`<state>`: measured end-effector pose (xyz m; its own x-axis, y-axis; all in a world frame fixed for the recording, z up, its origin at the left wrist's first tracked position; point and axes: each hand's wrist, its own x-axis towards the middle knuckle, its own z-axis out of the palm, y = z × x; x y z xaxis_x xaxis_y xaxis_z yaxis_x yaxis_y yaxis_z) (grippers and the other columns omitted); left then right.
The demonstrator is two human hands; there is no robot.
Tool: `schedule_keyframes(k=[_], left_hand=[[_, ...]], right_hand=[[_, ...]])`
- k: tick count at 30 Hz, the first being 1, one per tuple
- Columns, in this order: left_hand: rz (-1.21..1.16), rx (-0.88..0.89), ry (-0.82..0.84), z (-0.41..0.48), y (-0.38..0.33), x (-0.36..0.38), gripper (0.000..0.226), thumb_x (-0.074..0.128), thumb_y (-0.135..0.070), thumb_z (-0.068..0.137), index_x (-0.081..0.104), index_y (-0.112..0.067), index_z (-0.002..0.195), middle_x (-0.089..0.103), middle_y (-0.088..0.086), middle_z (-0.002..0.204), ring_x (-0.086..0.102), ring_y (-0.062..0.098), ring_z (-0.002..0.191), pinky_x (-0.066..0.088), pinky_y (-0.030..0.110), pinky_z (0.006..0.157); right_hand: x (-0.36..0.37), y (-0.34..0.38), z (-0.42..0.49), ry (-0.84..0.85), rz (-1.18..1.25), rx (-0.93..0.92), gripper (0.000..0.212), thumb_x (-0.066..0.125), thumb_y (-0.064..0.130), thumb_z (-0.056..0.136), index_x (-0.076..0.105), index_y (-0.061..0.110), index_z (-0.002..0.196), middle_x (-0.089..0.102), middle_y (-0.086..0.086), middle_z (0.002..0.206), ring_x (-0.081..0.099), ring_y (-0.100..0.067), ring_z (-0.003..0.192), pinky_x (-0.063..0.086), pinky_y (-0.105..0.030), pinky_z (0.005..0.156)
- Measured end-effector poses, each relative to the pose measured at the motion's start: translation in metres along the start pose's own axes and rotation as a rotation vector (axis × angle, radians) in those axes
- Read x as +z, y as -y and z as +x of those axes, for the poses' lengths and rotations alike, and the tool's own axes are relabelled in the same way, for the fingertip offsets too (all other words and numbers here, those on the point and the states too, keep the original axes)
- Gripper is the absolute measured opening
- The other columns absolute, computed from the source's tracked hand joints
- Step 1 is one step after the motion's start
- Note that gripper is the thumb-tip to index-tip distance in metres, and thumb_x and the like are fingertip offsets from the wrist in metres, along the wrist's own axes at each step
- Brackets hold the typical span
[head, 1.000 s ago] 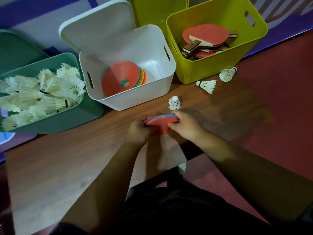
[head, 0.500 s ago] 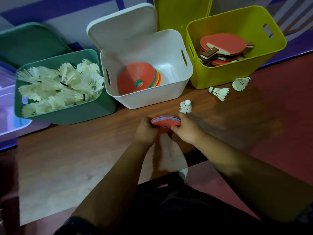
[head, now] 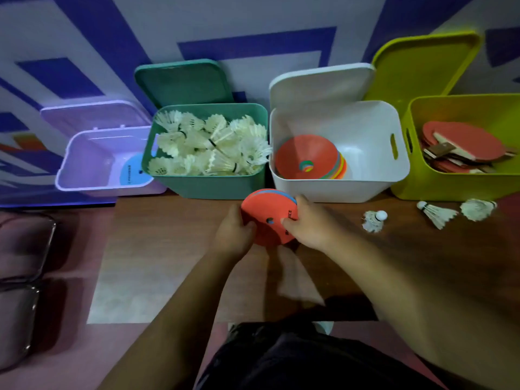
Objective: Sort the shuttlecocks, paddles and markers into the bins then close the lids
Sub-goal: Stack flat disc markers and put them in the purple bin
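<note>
Marker-sorting step: above the table [head: 168, 263], with the lavender bin [head: 84, 175] at 10 o'clock the likely target, the stack of flat markers [head: 267, 218] is gripped at its edges by curled left hand [head: 233, 235] and right hand [head: 312, 223], needing a level carry; three shuttlecocks [head: 374, 220] wait at 3 o'clock.

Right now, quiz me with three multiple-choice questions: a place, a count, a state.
1. Where is the flat marker stack? A) in the yellow bin B) held in both hands over the table C) on the floor
2. How many shuttlecocks lie loose on the table? A) one B) six C) three
3. How are the four bin lids? A) all open B) all shut C) only one open

1 B: left hand and right hand hold its edges.
2 C: three lie right of the hands.
3 A: every lid stands tipped back.
</note>
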<state>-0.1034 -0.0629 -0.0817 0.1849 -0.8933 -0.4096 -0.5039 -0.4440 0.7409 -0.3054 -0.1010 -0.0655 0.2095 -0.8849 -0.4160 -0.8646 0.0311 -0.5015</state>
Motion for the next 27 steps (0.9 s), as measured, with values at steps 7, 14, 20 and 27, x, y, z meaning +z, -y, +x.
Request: schedule_keyframes(k=[7,14,20,27], left_hand=[[-0.154,0.016,-0.193,-0.005,0.006,-0.087,0.015,0.065,-0.013,0.091,0.063,-0.018,0.105,0.069,-0.004,0.098,0.064,0.014,0.091,0.047,0.031,0.073],[-0.481,-0.016,-0.369,0.011,0.002,-0.157,0.039,0.059,-0.017,0.084,0.066,-0.024,0.122,0.071,-0.004,0.102,0.063,0.010,0.086,0.049,0.029,0.073],[-0.780,-0.117,-0.409,0.036,0.033,-0.209,0.020,0.059,-0.019,0.097,0.073,-0.021,0.111,0.073,0.000,0.096,0.064,0.019,0.084,0.056,0.032,0.063],[-0.975,-0.167,-0.421,0.069,0.080,-0.274,0.019,0.059,-0.021,0.104,0.076,-0.024,0.111,0.077,0.002,0.106,0.069,0.021,0.090,0.061,0.038,0.070]], right_hand=[[-0.002,0.081,0.024,0.041,0.142,-0.151,0.035,0.070,0.046,0.092,0.053,0.021,0.109,0.069,-0.005,0.103,0.067,-0.030,0.095,0.056,-0.045,0.082],[-0.009,0.154,0.054,0.022,0.390,-0.135,0.027,0.057,0.043,0.086,0.055,0.033,0.111,0.073,0.005,0.094,0.066,-0.018,0.072,0.052,-0.037,0.069],[0.004,0.221,0.080,0.031,0.594,-0.081,0.025,0.053,0.025,0.093,0.063,0.034,0.115,0.074,0.005,0.090,0.058,-0.015,0.061,0.051,-0.038,0.068],[0.037,0.296,0.120,0.099,0.803,0.003,0.027,0.058,0.014,0.097,0.072,0.023,0.118,0.067,-0.007,0.070,0.058,-0.018,0.057,0.049,-0.034,0.057]])
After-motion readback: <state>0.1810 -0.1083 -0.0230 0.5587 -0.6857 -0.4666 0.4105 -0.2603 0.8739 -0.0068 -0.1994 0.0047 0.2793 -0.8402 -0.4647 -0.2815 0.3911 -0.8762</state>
